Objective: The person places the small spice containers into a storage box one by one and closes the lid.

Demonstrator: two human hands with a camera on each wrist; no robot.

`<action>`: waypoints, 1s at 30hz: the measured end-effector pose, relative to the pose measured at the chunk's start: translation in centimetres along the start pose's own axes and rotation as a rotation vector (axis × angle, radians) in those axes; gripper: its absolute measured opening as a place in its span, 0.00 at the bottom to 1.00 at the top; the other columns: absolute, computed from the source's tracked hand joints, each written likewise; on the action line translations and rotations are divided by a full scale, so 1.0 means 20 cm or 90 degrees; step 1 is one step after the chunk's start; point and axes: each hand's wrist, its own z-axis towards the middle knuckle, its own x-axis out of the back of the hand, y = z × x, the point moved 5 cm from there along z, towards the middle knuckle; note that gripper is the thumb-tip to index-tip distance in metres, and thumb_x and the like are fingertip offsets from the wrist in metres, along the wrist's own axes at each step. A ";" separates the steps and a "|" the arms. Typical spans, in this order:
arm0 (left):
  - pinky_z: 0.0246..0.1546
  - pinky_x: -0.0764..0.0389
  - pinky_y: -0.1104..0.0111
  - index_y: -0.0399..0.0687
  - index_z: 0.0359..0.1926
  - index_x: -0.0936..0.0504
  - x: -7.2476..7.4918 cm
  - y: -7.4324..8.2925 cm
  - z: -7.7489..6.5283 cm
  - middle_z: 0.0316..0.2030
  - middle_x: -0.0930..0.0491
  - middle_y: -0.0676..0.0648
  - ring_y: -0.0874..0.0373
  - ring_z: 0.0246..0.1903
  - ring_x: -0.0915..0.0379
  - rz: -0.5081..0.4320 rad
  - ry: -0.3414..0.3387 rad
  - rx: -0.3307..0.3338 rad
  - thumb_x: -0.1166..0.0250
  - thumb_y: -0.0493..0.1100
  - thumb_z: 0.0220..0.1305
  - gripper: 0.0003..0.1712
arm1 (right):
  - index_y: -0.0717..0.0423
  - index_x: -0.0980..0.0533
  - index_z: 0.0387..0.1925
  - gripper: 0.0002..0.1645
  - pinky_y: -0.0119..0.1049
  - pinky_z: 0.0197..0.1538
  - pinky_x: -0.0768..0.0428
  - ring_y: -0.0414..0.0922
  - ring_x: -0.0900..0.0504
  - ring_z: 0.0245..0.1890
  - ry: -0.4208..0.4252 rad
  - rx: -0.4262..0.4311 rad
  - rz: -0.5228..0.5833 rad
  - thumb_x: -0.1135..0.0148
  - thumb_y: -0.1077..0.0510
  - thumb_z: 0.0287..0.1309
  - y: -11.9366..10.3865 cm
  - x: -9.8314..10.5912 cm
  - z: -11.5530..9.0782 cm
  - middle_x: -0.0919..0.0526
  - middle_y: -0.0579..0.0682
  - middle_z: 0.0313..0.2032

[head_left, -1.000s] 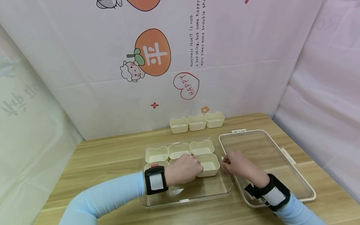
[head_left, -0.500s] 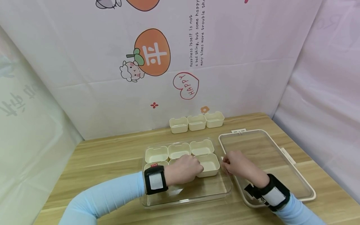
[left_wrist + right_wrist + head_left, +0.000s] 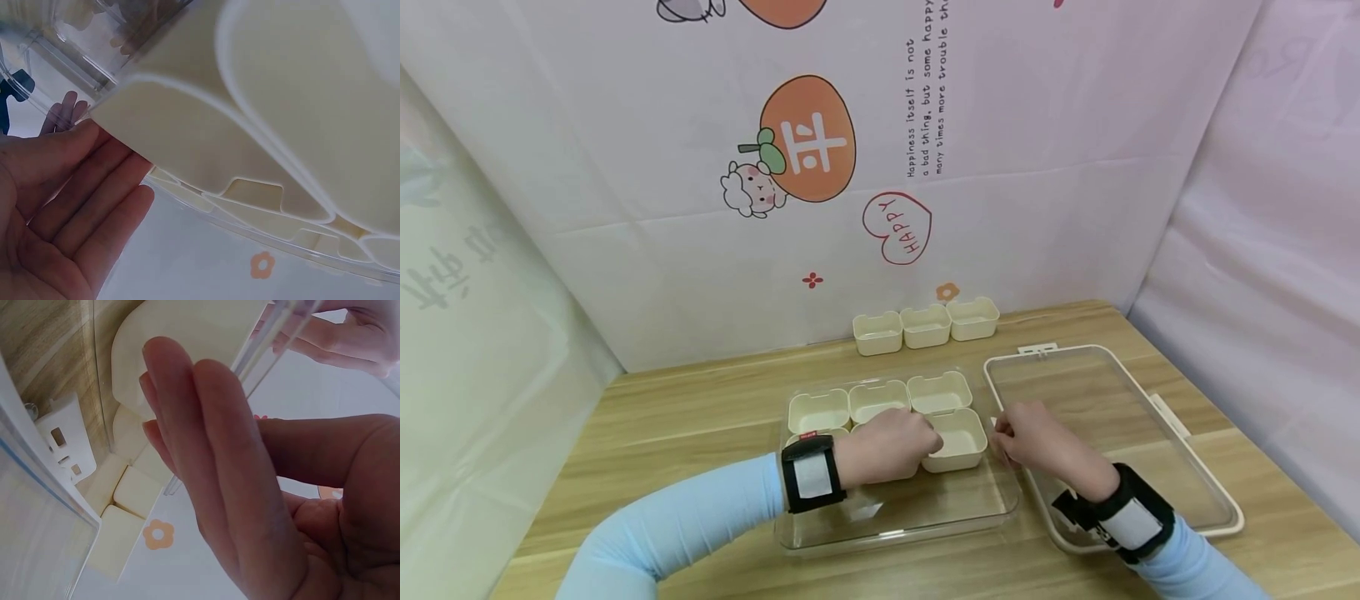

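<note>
A clear plastic tray holds two rows of cream boxes. My left hand reaches over the front row. In the left wrist view its thumb and fingers pinch the rim corner of one cream box. Another cream box stands close against that one. The front right box sits beside my left fingertips in the head view. My right hand holds the tray's right rim, its fingers long and nearly straight, the thumb behind them.
Three more cream boxes stand in a row at the back, near the printed cloth wall. On the right of the wooden table lies a clear lid with a white frame and clips, partly under my right forearm.
My left hand has shifted very slightly, and the near side of the front middle box now shows below it. My right hand, the tray and the lid stay where they were.
</note>
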 end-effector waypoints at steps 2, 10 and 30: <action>0.18 0.31 0.73 0.55 0.15 0.30 0.00 0.00 0.00 0.16 0.30 0.59 0.67 0.17 0.38 -0.003 0.007 -0.001 0.38 0.31 0.49 0.17 | 0.56 0.23 0.15 0.16 0.29 0.20 0.32 0.36 0.31 0.13 0.004 0.007 -0.003 0.43 0.63 0.57 0.00 0.00 0.00 0.24 0.46 0.10; 0.15 0.37 0.75 0.53 0.15 0.29 0.02 -0.03 -0.02 0.17 0.32 0.58 0.67 0.17 0.40 -0.019 0.034 0.014 0.40 0.31 0.49 0.14 | 0.55 0.23 0.14 0.16 0.28 0.19 0.33 0.36 0.32 0.12 0.009 0.017 -0.007 0.43 0.64 0.56 0.00 0.00 0.00 0.25 0.46 0.09; 0.22 0.29 0.77 0.45 0.23 0.22 0.07 -0.26 -0.04 0.21 0.26 0.51 0.65 0.21 0.31 -0.010 0.270 0.061 0.44 0.27 0.56 0.12 | 0.57 0.22 0.17 0.14 0.29 0.20 0.31 0.36 0.30 0.13 -0.001 0.006 -0.002 0.42 0.64 0.57 0.00 0.00 0.00 0.24 0.48 0.10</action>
